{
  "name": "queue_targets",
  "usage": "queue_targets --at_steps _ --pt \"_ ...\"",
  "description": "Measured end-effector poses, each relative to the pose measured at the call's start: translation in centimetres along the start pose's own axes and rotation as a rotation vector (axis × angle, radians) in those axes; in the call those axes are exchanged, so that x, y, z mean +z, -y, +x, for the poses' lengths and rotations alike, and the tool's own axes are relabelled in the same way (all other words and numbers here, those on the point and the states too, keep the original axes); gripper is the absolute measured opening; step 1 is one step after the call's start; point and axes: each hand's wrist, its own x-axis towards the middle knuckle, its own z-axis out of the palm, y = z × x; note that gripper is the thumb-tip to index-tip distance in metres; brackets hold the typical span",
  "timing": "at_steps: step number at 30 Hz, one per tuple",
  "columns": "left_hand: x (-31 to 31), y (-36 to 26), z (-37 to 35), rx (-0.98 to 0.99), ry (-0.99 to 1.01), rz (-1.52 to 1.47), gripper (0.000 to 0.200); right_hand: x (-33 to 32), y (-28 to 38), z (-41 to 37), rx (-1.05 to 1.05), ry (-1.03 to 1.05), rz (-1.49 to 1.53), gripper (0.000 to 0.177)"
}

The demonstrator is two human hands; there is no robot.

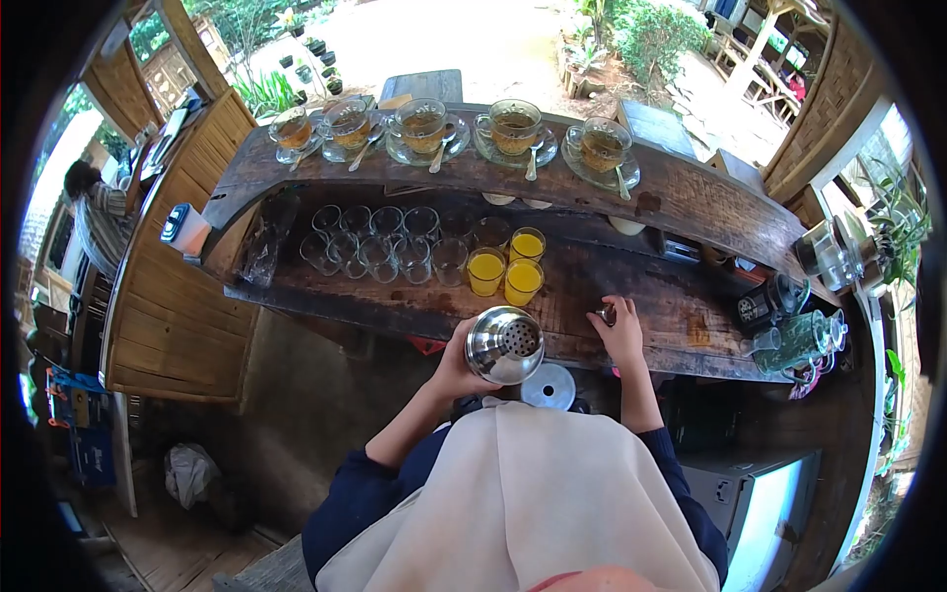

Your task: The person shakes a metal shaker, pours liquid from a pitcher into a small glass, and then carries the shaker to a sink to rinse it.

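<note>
A steel cocktail shaker (501, 347) sits in the grip of my left hand (455, 367), its perforated strainer top facing up toward me. Over the counter's front part, my right hand (622, 333) has its fingers closed on a small shiny metal piece (607, 315), possibly the shaker's cap; the fingers partly hide it. Just beyond the shaker stand three glasses of yellow drink (485, 272), close together. To their left, several clear glasses (380, 253) are grouped on the counter.
Several glass cups of tea (422, 123) on saucers with spoons line the raised wooden shelf (691, 197). Jars (804, 340) stand at the right end. Below the shaker is a grey disc (548, 387) with a central hole. Another person (99, 217) is at far left.
</note>
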Motion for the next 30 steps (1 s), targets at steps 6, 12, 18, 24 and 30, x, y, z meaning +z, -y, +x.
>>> queue_targets --at_steps 6,12,18,24,30 --pt "0.4 0.4 -1.1 -0.228 -0.104 -0.145 0.106 0.6 -0.1 -0.3 -0.025 -0.047 -0.048 0.041" --pt "0.1 -0.1 -0.9 -0.155 -0.076 0.028 0.106 1.3 -0.8 -0.7 -0.130 -0.129 -0.054 0.046" --pt "0.5 -0.8 -0.8 -0.192 -0.058 0.037 0.104 1.3 -0.8 -1.0 -0.216 -0.167 -0.036 0.048" --pt "1.2 -1.2 -0.2 -0.124 -0.124 0.006 0.103 -1.4 3.3 -2.4 0.032 -0.174 0.256 0.047" --pt "3.0 -1.0 1.0 -0.239 -0.105 -0.181 0.106 -2.6 9.0 -5.3 -0.300 0.479 0.722 0.086"
